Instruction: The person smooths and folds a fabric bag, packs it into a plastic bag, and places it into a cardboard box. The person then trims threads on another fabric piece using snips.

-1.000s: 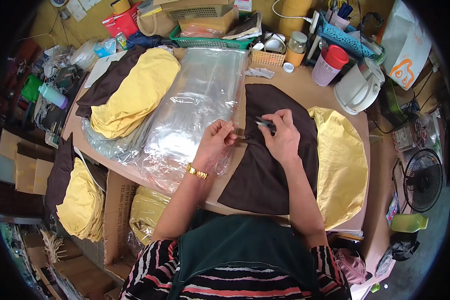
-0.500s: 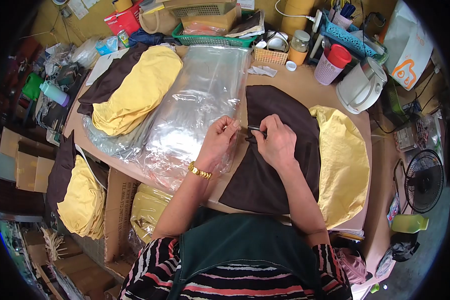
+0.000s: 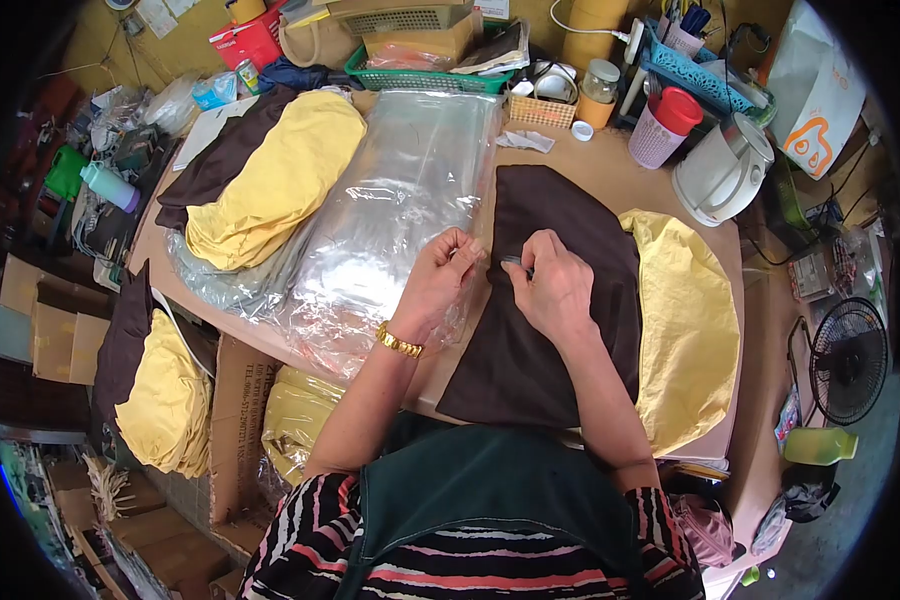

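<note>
My left hand (image 3: pixel 440 275), with a gold watch-like band on the wrist, is closed in a pinch at the left edge of the brown cloth. What its fingertips hold is too small to make out. My right hand (image 3: pixel 553 283) is closed over the dark brown cloth (image 3: pixel 560 370). A small dark metal tool (image 3: pixel 513 261) shows between its thumb and fingers, mostly hidden by them. The brown cloth lies nearly flat on the table, joined or laid against a puffy yellow cloth piece (image 3: pixel 688 340) on its right.
Clear plastic bags (image 3: pixel 400 190) lie left of my hands. Beyond them sits a brown-and-yellow cloth stack (image 3: pixel 280 180), with another cloth bundle (image 3: pixel 165 400) lower left. A white kettle (image 3: pixel 722 172), a pink cup holder (image 3: pixel 650 140) and a green basket (image 3: pixel 430 82) stand at the back.
The brown cloth, creased and pulled up near the tool before, now lies smoother, its upper edge slightly farther away. Less of the tool shows. Both hands stay nearly in place.
</note>
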`<control>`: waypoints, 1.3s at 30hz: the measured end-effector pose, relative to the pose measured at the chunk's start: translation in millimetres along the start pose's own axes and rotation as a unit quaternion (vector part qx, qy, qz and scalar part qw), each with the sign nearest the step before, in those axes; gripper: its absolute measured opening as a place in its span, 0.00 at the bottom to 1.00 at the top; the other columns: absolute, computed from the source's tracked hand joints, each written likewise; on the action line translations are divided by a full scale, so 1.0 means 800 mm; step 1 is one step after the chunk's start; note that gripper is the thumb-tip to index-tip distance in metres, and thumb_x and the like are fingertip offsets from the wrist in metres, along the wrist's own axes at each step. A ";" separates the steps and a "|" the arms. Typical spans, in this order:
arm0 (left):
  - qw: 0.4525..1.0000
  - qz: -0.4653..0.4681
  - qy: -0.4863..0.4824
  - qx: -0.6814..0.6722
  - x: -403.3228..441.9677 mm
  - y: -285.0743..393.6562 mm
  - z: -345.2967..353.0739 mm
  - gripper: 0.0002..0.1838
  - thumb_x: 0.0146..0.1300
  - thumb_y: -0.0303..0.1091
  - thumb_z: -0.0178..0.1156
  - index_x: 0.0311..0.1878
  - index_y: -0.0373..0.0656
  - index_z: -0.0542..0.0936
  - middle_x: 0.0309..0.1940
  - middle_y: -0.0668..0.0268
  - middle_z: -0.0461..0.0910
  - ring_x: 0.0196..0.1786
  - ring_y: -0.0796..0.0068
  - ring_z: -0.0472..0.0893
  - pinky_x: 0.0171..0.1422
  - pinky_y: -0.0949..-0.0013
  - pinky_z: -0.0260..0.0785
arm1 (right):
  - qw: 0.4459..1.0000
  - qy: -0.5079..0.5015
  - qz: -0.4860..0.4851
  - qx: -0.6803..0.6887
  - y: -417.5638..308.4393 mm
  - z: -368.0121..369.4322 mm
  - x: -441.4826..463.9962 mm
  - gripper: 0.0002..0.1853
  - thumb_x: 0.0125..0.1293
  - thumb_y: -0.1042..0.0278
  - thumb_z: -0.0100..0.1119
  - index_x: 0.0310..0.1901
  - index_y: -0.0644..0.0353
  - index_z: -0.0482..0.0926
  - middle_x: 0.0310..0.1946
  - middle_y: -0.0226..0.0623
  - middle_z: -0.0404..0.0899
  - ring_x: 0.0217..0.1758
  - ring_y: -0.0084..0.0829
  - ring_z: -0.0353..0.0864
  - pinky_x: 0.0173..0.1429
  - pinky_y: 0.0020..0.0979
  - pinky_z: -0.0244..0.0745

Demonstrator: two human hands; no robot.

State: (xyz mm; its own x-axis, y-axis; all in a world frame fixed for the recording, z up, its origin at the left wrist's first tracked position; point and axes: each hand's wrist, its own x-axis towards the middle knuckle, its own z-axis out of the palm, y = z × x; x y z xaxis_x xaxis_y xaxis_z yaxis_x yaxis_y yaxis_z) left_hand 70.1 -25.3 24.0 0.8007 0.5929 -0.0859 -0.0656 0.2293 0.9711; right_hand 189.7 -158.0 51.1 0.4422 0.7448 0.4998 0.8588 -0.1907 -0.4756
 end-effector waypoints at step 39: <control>0.997 -0.056 0.026 0.039 0.029 -0.027 0.016 0.08 0.66 0.32 0.63 0.35 0.37 0.83 0.24 0.71 0.80 0.23 0.88 0.73 0.26 0.81 0.64 | 0.973 0.120 0.196 0.008 0.130 0.043 0.004 0.13 0.68 0.62 0.60 0.40 0.64 0.74 0.31 0.52 0.81 0.35 0.53 0.81 0.39 0.43 0.75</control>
State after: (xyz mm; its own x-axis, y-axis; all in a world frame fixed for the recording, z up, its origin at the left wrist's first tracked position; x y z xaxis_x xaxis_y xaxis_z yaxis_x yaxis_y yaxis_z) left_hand 97.5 -26.5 3.7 0.7682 0.6068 -0.2043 0.0712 0.2361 0.9691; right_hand 271.4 -152.9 -21.6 0.7846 0.4455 0.4312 0.6083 -0.4192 -0.6739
